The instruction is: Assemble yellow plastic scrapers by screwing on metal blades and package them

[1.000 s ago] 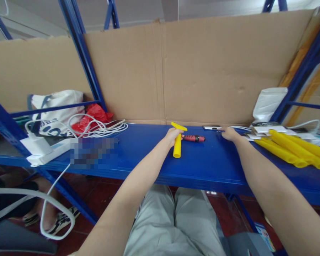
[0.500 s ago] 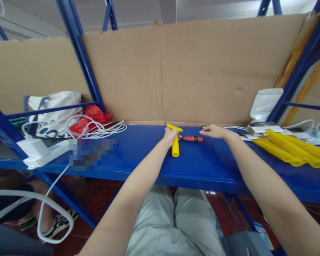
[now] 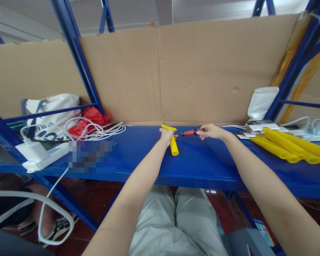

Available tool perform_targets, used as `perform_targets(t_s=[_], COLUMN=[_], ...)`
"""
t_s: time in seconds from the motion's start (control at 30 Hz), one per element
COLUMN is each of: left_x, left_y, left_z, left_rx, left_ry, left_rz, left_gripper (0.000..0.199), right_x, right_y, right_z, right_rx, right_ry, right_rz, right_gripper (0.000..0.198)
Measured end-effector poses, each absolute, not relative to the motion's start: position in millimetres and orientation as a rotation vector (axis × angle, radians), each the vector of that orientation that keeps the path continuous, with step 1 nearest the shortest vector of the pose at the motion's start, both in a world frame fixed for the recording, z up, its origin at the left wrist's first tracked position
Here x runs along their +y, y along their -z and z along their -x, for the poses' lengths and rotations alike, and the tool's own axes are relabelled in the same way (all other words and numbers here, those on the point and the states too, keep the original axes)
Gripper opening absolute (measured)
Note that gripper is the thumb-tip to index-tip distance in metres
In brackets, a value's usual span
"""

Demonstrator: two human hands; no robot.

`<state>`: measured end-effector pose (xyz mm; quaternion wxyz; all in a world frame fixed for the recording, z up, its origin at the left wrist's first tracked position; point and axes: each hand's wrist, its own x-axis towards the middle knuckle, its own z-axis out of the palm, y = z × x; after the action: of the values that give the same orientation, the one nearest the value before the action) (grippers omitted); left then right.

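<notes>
My left hand [image 3: 166, 135] is closed around a yellow T-shaped piece [image 3: 174, 147]. Its thin crossbar points toward the back of the table, and its hollow round handle end faces me. To the right, the fingers of my right hand [image 3: 209, 131] are closed on the rear end of a red and black screwdriver [image 3: 189, 132]. The screwdriver lies roughly level, its front end pointing left at the yellow piece beside my left hand. Whether the tip touches the piece I cannot tell.
Several yellow tubes [image 3: 290, 145] lie at the right by small white boxes [image 3: 261, 126]. Left are a white power strip [image 3: 49, 158], coiled white cables [image 3: 101, 131], a red plastic bag [image 3: 93, 117] and a white cloth bag [image 3: 53, 117]. A cardboard panel [image 3: 197, 71] backs the blue table [image 3: 202, 163].
My right hand has closed on the screwdriver, which was lying on the table, and shifted it slightly left. My left hand still holds the yellow piece, now a little more tilted.
</notes>
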<state>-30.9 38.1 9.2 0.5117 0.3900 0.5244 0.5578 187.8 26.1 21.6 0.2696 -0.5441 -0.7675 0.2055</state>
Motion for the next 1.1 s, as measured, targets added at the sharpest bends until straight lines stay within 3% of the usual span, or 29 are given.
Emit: perform_targets(t_s=[0.07,0.27,0.43,0.6,1.1], left_x=[38,40,48,56,46], left_y=[-9,-7,0,7,1], left_z=[31,31,32,32,27], left_rx=[1.262,1.213,1.196,1.072,1.102], left_ry=[-1.339,-1.247,-1.165,-1.083,-1.007], left_rz=[-0.915,-0.963,-1.055,-1.185,-1.253], left_gripper=[0.049,0.051,0.053,0.042,0.047], right_x=[24,22,24,22,25], right_y=[-27,-40,-43,-45,-42], right_z=[-190,-186,-181,-177,-180], right_rx=[-1.826,-1.300,-1.074,-1.042,-1.121], right_ry=[-0.642,-0.470,-0.626,-0.762,-0.708], right_rz=[1.383,1.111,0.962,0.866,0.859], right_gripper=[0.026,0.020,0.023,0.025,0.035])
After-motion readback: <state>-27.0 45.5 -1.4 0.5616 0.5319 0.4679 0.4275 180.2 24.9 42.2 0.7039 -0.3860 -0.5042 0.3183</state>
